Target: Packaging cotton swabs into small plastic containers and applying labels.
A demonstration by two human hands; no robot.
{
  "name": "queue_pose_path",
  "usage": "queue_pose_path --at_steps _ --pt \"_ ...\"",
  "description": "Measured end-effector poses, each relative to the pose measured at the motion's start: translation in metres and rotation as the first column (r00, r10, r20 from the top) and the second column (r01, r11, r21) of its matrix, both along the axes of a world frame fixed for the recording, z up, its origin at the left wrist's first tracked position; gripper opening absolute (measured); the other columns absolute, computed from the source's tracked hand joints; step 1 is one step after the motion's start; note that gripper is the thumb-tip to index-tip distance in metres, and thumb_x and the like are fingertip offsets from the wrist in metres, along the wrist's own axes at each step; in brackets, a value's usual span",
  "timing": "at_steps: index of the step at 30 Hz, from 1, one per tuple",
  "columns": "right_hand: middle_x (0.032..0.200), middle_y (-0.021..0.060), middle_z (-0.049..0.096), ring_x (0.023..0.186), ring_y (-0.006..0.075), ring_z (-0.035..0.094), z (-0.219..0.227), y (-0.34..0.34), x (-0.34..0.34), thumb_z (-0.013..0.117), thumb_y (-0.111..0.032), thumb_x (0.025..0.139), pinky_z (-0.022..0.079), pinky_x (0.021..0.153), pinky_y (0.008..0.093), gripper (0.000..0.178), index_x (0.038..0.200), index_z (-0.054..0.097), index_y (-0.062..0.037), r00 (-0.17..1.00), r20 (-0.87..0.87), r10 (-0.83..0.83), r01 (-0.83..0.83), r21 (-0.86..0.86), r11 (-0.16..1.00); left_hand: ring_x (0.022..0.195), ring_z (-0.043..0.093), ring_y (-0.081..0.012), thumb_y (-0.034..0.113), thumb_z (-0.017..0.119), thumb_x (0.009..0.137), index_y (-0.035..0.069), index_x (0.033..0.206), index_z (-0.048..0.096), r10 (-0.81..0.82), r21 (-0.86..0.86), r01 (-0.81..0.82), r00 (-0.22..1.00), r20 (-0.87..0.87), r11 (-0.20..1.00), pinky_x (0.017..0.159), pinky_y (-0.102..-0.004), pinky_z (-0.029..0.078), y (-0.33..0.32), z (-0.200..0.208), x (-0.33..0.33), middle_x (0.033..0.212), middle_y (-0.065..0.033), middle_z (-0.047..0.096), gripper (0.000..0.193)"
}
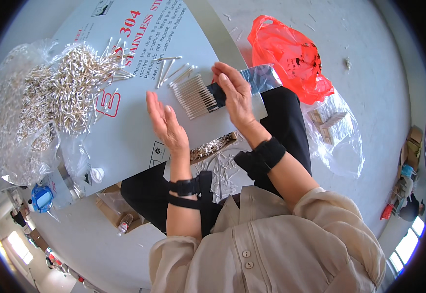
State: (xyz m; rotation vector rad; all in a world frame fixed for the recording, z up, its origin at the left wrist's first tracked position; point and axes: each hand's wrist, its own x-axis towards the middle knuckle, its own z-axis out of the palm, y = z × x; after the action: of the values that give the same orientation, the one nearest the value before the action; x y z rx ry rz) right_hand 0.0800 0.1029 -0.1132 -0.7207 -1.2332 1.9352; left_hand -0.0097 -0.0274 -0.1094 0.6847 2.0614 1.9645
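Note:
Between my hands, a neat row of cotton swabs [193, 96] lies side by side on the printed grey tabletop [140, 115]. My left hand [168, 124] is open just left of the row, fingers stretched and apart from the swabs. At the right end of the row is my right hand [235, 93], also open, its fingers extended over a dark strip [216, 94]. Whether it touches the strip I cannot tell. Several loose cotton swabs [166, 72] lie beyond the row. A big heap of cotton swabs [69, 88] spills from a clear plastic bag [8, 105] at the left.
A shiny silvery-blue sheet [262, 78] lies by the right table edge. Beyond it are a red plastic bag [284, 53] and a clear bag [342, 141] with packs inside. A box of swabs [213, 147] sits below the near edge. A blue container [42, 198] stands lower left.

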Motion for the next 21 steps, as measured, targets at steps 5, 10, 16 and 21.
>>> queue_pose_path --at_steps 5,10,16,21 --pt "0.101 0.0041 0.061 0.086 0.0107 0.060 0.011 0.006 0.038 0.054 -0.003 0.092 0.050 0.075 0.0232 0.013 0.102 0.061 0.0008 0.923 0.375 0.083 -0.102 0.031 0.994 0.140 0.019 -0.0349 0.052 0.054 0.087 0.000 0.145 0.021 -0.481 -0.741 -0.037 0.738 -0.473 0.670 0.113 -0.0505 0.014 -0.020 0.024 0.027 0.151 -0.0207 0.020 0.084" --pt "0.079 0.0088 0.054 0.072 0.0216 0.060 0.013 -0.002 0.038 0.061 0.002 0.080 0.048 0.063 0.0296 0.012 0.091 0.063 -0.0007 0.890 0.452 -0.064 -0.248 0.596 0.764 0.142 0.016 -0.0321 0.057 0.058 0.080 0.004 0.147 0.020 -0.569 -0.842 -0.041 0.719 -0.399 0.539 0.113 -0.0523 0.011 -0.013 0.021 0.038 0.153 -0.0179 0.017 0.093" --pt "0.083 0.0113 0.058 0.075 0.0307 0.061 0.012 -0.006 0.036 0.062 0.001 0.077 0.049 0.064 0.0349 0.012 0.088 0.065 -0.0025 0.857 0.499 -0.129 -0.317 0.707 0.632 0.142 0.017 -0.0277 0.056 0.059 0.080 0.003 0.146 0.022 -0.571 -0.854 -0.056 0.721 -0.393 0.517 0.114 -0.0521 0.010 -0.011 0.017 0.039 0.152 -0.0142 0.021 0.092" --pt "0.083 0.0115 0.058 0.074 0.0305 0.062 0.011 -0.007 0.036 0.062 0.001 0.077 0.049 0.063 0.0349 0.010 0.086 0.065 -0.0022 0.852 0.504 -0.146 -0.322 0.721 0.614 0.142 0.017 -0.0274 0.056 0.057 0.081 0.003 0.146 0.022 -0.568 -0.857 -0.059 0.725 -0.389 0.511 0.114 -0.0518 0.010 -0.010 0.017 0.040 0.153 -0.0138 0.021 0.091"
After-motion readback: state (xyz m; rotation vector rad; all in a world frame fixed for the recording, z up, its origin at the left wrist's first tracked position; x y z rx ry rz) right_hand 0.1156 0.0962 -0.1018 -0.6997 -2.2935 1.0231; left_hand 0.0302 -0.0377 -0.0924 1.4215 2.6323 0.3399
